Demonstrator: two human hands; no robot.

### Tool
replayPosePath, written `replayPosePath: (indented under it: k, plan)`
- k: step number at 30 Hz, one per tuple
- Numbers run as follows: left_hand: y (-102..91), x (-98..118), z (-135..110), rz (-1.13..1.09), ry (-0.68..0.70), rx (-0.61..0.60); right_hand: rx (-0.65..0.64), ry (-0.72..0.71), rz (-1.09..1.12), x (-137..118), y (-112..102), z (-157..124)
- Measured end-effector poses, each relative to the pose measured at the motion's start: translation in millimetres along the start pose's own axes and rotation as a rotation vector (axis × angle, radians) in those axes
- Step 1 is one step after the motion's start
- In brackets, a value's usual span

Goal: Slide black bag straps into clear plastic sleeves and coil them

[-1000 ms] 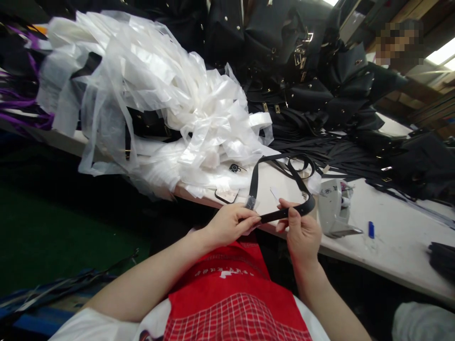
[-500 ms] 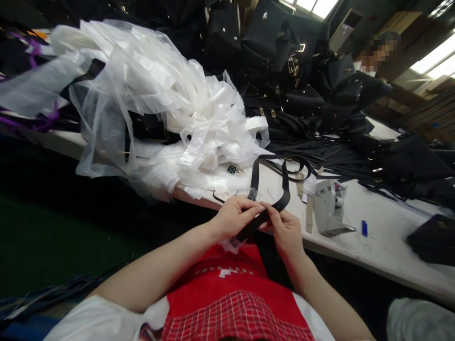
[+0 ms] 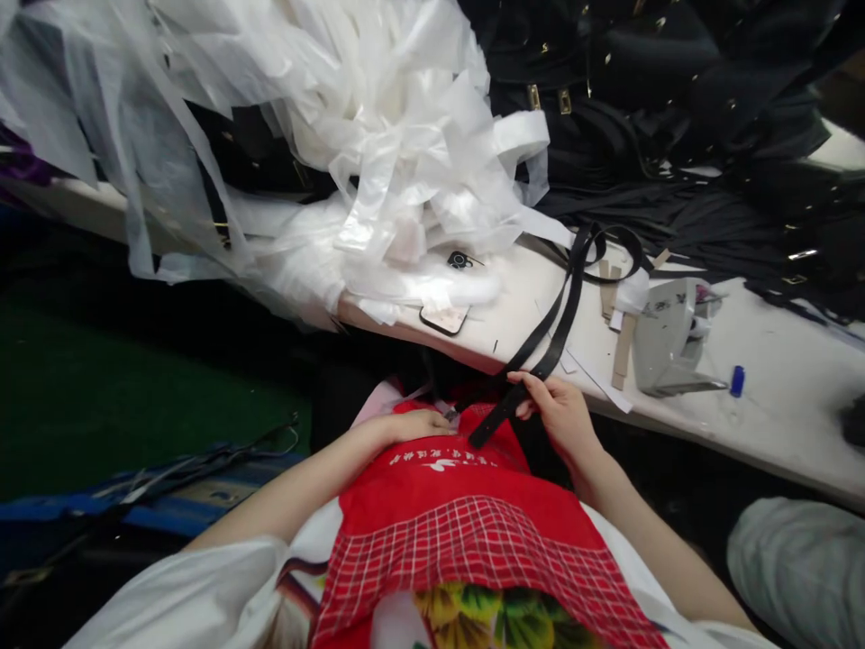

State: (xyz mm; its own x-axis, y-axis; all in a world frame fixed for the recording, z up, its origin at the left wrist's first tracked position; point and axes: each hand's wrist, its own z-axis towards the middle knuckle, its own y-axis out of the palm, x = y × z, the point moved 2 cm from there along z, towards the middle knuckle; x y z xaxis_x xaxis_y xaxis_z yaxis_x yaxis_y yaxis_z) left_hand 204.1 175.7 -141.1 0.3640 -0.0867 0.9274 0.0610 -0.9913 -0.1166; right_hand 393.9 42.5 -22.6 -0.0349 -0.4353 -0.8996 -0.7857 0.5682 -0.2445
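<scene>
My right hand (image 3: 555,407) pinches a long black strap (image 3: 566,335) between thumb and fingers, near its end. That punched end hangs over the red apron (image 3: 466,482), and the rest runs up onto the table into a loop. My left hand (image 3: 420,425) lies flat on the apron with its fingers stretched out. Beside its fingertips is the strap's other end, with a small piece there that looks like metal or clear film. A phone (image 3: 444,319) on the table edge is partly covered by white plastic film.
A large heap of white plastic film (image 3: 405,153) covers the table's left. Black bags (image 3: 649,63) with gold fittings and many black straps (image 3: 669,221) lie behind. Right of the strap are cardboard strips (image 3: 623,351), a grey tape dispenser (image 3: 669,338) and a blue cap (image 3: 737,380).
My left hand has let go of the strap and moved down-left onto the apron. My right hand keeps hold of the strap. The view has tilted downward.
</scene>
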Motion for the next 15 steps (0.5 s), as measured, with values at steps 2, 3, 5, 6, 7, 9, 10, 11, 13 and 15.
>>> replayPosePath:
  k: [2,3,5,6,7,9,10,11,13,15]
  plan:
    - [2.5,-4.1,4.6,0.024,-0.031,0.012,0.022,-0.044,-0.034,-3.5,-7.2,3.6]
    - [3.7,-4.9,6.8,0.038,-0.048,0.028,0.032,-0.061,-0.048,-4.4,-9.8,4.9]
    - [5.4,-4.3,9.8,0.064,-0.072,0.082,0.036,-0.080,-0.068,-3.5,-12.9,6.2]
    - [5.5,-2.7,10.5,0.079,-0.079,0.115,0.026,-0.083,-0.075,-1.9,-13.6,6.2]
    - [4.5,0.1,10.5,0.097,-0.085,0.150,0.012,-0.084,-0.080,0.0,-13.9,5.8]
    - [-0.7,9.3,8.5,0.145,-0.086,0.218,-0.006,-0.087,-0.086,3.1,-14.5,4.4]
    - [-4.9,15.8,6.8,0.175,-0.082,0.250,0.000,-0.096,-0.083,3.4,-15.0,3.6]
    - [-9.7,23.3,4.9,0.208,-0.073,0.276,0.020,-0.109,-0.075,2.7,-15.9,2.9]
    - [-19.4,39.9,1.1,0.275,-0.047,0.305,0.107,-0.163,-0.023,-2.2,-17.9,1.9]
    - [-26.7,56.4,-1.1,0.330,-0.015,0.302,0.199,-0.245,0.075,-10.8,-18.6,1.6]
